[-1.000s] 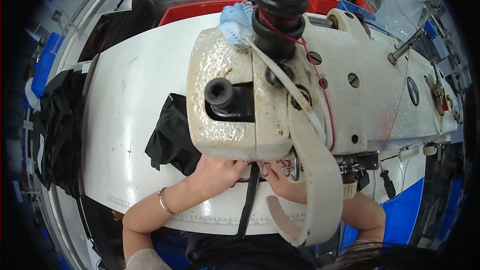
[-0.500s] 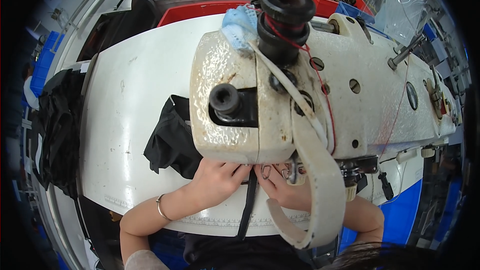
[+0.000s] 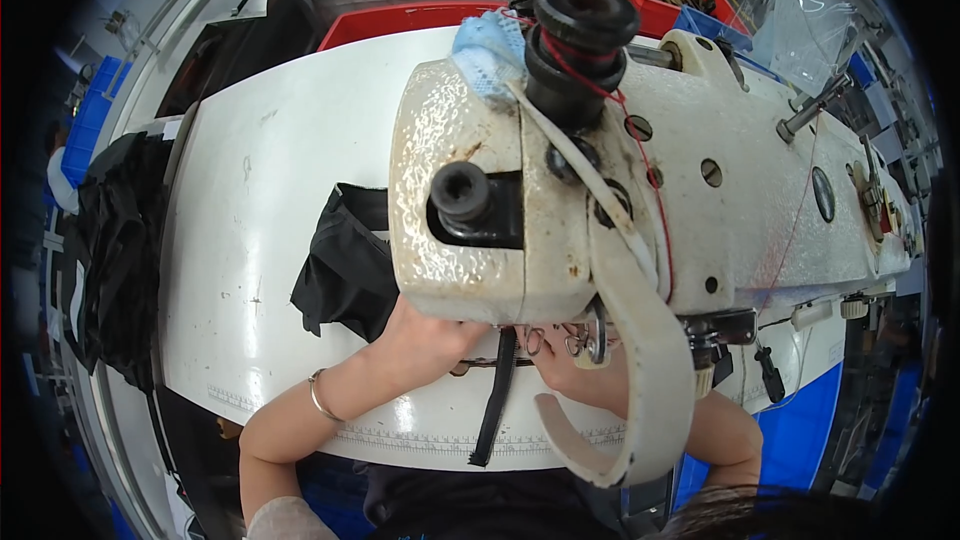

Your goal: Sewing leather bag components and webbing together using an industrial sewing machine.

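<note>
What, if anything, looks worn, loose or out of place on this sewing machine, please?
The sewing machine head looks worn: its cream paint is pitted and stained with rust-brown spots. A blue cloth scrap is stuffed beside the black thread spool, and a loose cream strap hangs over the front.

We're looking at a sewing machine head just above our fingers, glossy cream enamel gone pebbly and stained; the black strap running out from between our fingers is matt woven webbing; the black cloth left of them looks soft and dull; the table underneath is smooth white laminate, scuffed; thin shiny metal bracelet too.
</note>
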The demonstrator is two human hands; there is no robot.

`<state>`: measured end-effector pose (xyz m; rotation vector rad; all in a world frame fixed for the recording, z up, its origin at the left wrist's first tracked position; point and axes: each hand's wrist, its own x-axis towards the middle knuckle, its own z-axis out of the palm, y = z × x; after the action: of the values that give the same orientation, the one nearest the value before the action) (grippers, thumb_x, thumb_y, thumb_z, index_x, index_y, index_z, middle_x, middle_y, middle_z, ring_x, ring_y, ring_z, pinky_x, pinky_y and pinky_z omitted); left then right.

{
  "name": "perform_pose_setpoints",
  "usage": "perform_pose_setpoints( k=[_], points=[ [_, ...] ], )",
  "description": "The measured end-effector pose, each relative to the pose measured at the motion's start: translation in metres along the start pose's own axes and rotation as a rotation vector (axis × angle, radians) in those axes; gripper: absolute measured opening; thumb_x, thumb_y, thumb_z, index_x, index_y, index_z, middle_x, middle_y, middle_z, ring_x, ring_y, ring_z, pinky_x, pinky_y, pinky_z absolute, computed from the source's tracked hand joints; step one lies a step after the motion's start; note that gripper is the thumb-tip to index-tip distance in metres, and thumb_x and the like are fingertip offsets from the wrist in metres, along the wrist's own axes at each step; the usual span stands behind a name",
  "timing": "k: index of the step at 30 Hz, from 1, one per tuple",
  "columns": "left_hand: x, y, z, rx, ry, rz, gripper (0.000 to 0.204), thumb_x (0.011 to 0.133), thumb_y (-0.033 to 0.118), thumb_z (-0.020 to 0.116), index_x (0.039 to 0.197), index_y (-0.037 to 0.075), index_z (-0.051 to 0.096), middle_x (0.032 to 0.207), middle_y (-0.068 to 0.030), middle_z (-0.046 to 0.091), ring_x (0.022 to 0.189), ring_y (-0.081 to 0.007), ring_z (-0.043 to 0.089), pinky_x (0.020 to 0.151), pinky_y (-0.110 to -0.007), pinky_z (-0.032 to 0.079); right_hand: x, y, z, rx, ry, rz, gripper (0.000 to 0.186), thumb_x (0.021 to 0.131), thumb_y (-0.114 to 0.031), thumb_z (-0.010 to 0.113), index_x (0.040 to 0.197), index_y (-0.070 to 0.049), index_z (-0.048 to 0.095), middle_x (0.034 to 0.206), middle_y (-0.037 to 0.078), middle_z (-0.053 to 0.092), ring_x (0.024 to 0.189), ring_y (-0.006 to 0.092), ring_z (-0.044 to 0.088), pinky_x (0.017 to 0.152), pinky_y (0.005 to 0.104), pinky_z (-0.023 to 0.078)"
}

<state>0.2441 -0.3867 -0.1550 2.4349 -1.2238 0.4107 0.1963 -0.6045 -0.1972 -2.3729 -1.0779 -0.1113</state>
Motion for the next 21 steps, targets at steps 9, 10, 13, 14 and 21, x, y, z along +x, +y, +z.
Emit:
perform_pose_setpoints(
  k=[9,10,13,14,21],
  points=[
    [0.0,-0.002,0.005,0.023,0.003,0.023,0.023,0.063,0.008,0.06,0.085,0.001,0.065,0.099,-0.0145,0.06,0.097,-0.0325,0.059,0.08,-0.047,0.05,0.021,-0.006,-0.033,-0.627,-0.019,-0.222,0.035,0.084,-0.015,0.053,0.115,0.002,0.054,0.115,0.014,0.057,0.106,0.0239,0.054,0.092,0.0377,0.045],
    [-0.002,-0.005,0.011,0.018,0.008,0.033,0.023,0.063,0.008,0.06,0.084,0.001,0.065,0.098,-0.0147,0.06,0.097,-0.0328,0.059,0.08,-0.047,0.05,0.023,-0.007,-0.034,-0.546,0.028,-0.215,0.034,0.081,-0.014,0.057,0.11,0.004,0.057,0.11,0.016,0.059,0.101,0.0261,0.057,0.087,0.0385,0.048],
    [-0.004,-0.007,0.014,0.014,0.006,0.042,0.023,0.062,0.007,0.06,0.083,0.001,0.065,0.098,-0.0149,0.06,0.097,-0.033,0.059,0.08,-0.046,0.05,0.02,-0.007,-0.031,-0.423,0.047,-0.143,0.031,0.079,-0.013,0.061,0.104,0.005,0.06,0.105,0.017,0.061,0.094,0.0266,0.06,0.083,0.0378,0.05],
    [-0.003,-0.006,0.013,0.011,-0.001,0.044,0.023,0.062,0.008,0.06,0.083,0.001,0.065,0.097,-0.0149,0.06,0.096,-0.033,0.059,0.079,-0.045,0.05,0.018,-0.004,-0.029,-0.382,0.018,-0.077,0.029,0.08,-0.013,0.06,0.103,0.005,0.06,0.105,0.016,0.06,0.093,0.025,0.06,0.082,0.0363,0.05],
    [0.006,0.001,0.001,0.092,0.05,0.027,0.024,0.062,0.009,0.062,0.084,-0.001,0.065,0.093,-0.013,0.06,0.091,-0.0302,0.059,0.074,-0.043,0.05,0.003,0.019,-0.018,-0.395,0.114,-0.123,0.031,0.06,-0.007,0.061,0.09,-0.005,0.066,0.082,0.006,0.058,0.072,0.0176,0.06,0.048,0.0313,0.049]
  ],
)
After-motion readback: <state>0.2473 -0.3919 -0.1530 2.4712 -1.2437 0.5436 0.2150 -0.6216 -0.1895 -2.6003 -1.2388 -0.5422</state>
